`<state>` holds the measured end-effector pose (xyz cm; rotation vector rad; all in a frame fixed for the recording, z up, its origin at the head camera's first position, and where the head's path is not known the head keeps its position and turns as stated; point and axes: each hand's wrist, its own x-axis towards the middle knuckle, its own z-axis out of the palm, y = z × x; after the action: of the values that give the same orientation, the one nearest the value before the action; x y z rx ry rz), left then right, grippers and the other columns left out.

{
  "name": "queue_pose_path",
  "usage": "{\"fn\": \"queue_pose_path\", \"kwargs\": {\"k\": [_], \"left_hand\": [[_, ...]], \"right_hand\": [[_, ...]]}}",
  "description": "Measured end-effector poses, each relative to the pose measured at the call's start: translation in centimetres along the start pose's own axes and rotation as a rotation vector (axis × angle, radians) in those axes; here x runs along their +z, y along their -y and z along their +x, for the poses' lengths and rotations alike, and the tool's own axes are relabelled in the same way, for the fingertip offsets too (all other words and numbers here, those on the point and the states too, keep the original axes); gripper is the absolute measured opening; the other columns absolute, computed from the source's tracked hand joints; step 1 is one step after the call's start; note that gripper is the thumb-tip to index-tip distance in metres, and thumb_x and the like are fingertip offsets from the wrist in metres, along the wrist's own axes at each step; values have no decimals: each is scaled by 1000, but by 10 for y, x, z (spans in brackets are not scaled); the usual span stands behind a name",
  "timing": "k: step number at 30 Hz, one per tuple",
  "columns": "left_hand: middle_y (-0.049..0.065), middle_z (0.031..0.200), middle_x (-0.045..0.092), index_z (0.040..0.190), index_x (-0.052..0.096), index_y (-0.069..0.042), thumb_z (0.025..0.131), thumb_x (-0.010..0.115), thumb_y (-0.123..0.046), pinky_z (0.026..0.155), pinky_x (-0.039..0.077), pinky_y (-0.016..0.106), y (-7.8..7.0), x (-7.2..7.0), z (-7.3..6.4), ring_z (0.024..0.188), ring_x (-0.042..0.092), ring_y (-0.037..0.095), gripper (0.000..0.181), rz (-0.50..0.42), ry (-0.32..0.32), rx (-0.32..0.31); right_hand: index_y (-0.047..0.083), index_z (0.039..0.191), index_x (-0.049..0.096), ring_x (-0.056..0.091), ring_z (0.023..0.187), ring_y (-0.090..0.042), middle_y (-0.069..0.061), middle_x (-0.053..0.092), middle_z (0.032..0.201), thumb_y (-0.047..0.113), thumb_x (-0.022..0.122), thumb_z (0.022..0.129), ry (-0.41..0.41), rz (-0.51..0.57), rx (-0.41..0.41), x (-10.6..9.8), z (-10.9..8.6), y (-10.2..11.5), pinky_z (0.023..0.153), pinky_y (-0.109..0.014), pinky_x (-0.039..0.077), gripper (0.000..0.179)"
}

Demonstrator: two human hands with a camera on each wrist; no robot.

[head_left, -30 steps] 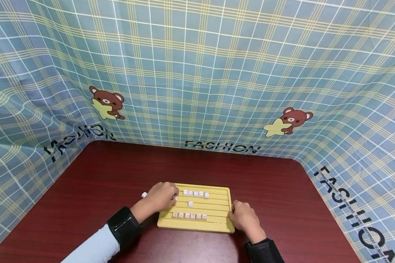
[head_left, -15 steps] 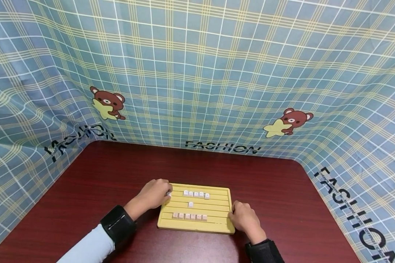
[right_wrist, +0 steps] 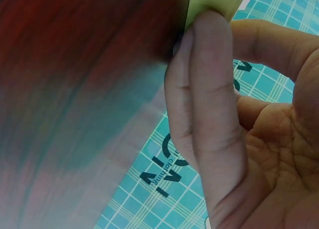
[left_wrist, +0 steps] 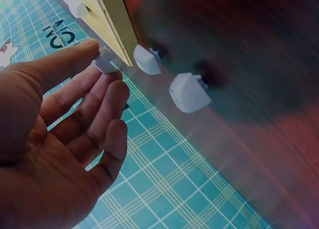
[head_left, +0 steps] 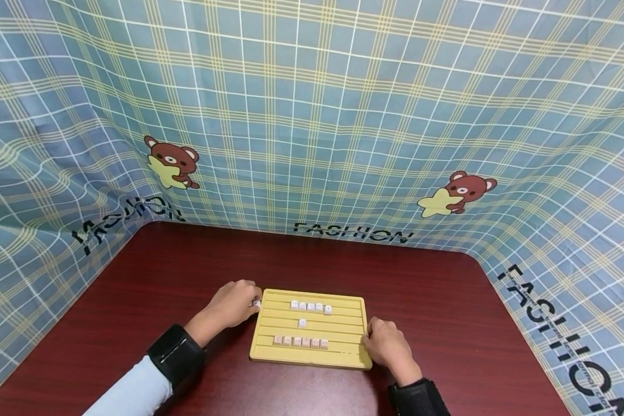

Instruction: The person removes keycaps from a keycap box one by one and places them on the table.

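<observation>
My left hand point(head_left: 233, 303) is just off the left edge of a yellow ridged tray point(head_left: 312, 363). In the left wrist view it pinches a white keycap point(left_wrist: 104, 62) between thumb and fingertip, the other fingers loosely bent. Two more white keycaps, one nearer the tray point(left_wrist: 146, 59) and one farther out point(left_wrist: 189, 93), lie on the table by that hand. My right hand point(head_left: 390, 346) grips the tray's right edge, fingers against its side in the right wrist view. On the tray sit a back row of white keycaps point(head_left: 311, 307), a single white keycap point(head_left: 303, 323) and a front row of beige keycaps point(head_left: 297, 341).
The tray lies on a dark red wooden table point(head_left: 312, 260). A blue plaid cloth point(head_left: 312, 144) with bears and lettering hangs around the back and sides. Black bands point(head_left: 177, 355) circle both wrists.
My left hand has moved left from over the tray's back left part to beyond its left edge, and a white keycap shows in its fingers. The right hand stays on the tray.
</observation>
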<state>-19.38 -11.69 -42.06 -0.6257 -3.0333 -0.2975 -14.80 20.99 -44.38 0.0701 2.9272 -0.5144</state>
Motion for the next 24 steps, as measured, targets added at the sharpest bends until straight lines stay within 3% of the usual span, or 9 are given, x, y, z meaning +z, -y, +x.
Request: {"fn": "queue_pose_path", "kwargs": {"k": [14,24], "left_hand": [[-2,76,61,79,69,-13,83,77,-15,62,48,33,10,8,-2,65,54,10,9,7,4,-22],[-1,76,60,81,69,-12,82,78,-14,61,47,31,10,12,-4,64,50,9,9,8,11,-24]], "right_hand": [[10,81,56,52,65,-19,-5,55,77,17,66,89,9,-7,0,1,0,-3,56,-32,41,15],[10,81,56,52,66,-20,-5,55,77,16,66,88,-6,2,-20,2,0,-4,57,-34,42,14]]}}
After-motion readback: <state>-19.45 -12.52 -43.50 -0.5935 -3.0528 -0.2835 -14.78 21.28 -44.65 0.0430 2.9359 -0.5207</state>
